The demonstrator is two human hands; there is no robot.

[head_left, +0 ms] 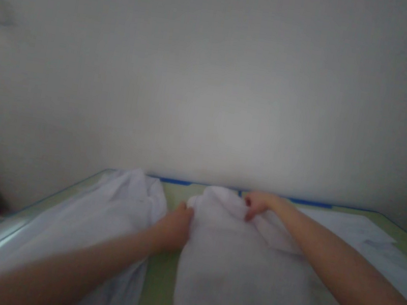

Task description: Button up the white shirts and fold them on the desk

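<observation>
The left hand [175, 229] and right hand [258, 204] each had fingers closed on the white cloth [241, 277]. It lay bunched on the green table [158, 279], between and below both grips. A second cloth [117, 211] lay left of the left fingers.

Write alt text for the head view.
Two hands grip a white cloth heaped on a green table: left hand at its left edge, right hand on its far top. A second white cloth lies left, before a plain wall.

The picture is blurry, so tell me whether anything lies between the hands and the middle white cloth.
Nothing visible does. The left hand grips the middle white cloth at its left edge; the right hand pinches its far end.
</observation>
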